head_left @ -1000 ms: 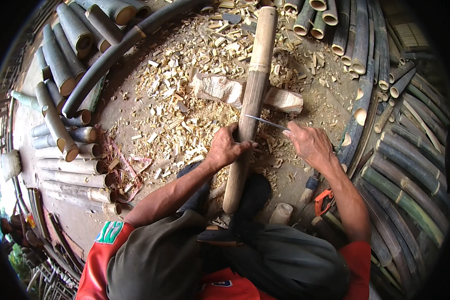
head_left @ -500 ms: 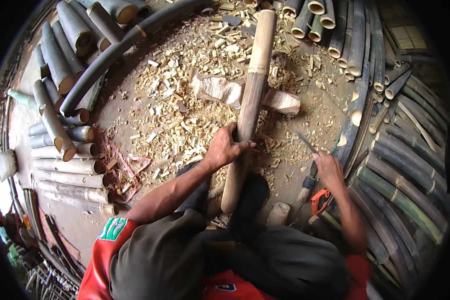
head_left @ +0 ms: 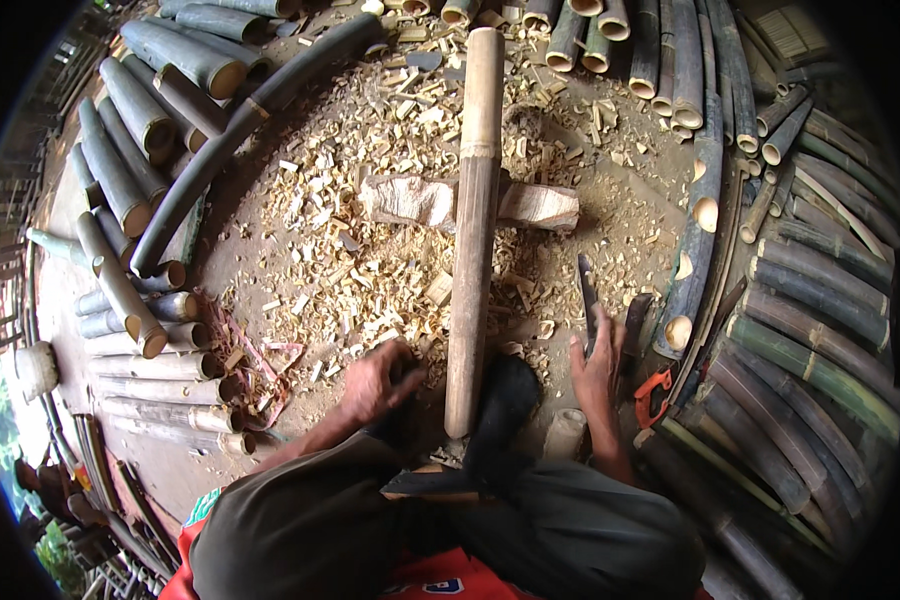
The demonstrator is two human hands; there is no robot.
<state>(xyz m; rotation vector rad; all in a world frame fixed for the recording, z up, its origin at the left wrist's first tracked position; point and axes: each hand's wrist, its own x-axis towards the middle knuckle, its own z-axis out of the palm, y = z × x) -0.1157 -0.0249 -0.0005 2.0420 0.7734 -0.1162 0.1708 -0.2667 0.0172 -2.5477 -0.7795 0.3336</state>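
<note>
A long bamboo pole (head_left: 473,225), pale at its far end and brown nearer me, rests across a chopped wooden block (head_left: 538,206), its near end between my feet. Left of the pole, my left hand (head_left: 378,383) hovers over the shavings, apart from the pole. Its fingers are loosely bent, the thumb stands off from them, and nothing shows in it. On the pole's right side, my right hand (head_left: 598,355) grips a knife (head_left: 586,282) low near the ground, the dark blade pointing away from me. Part of the handle is hidden by the fingers.
Pale wood shavings (head_left: 370,260) cover the ground around the block. Bamboo lengths (head_left: 170,390) lie stacked at left, with more bamboo (head_left: 800,350) at right. An orange-handled saw (head_left: 654,396) and a dark flat piece (head_left: 638,318) lie beyond my right hand. A short stub (head_left: 565,433) stands by my foot.
My left hand has come off the pole and moved left toward me. My right hand has moved left and lower with the knife, whose blade now points more straight ahead.
</note>
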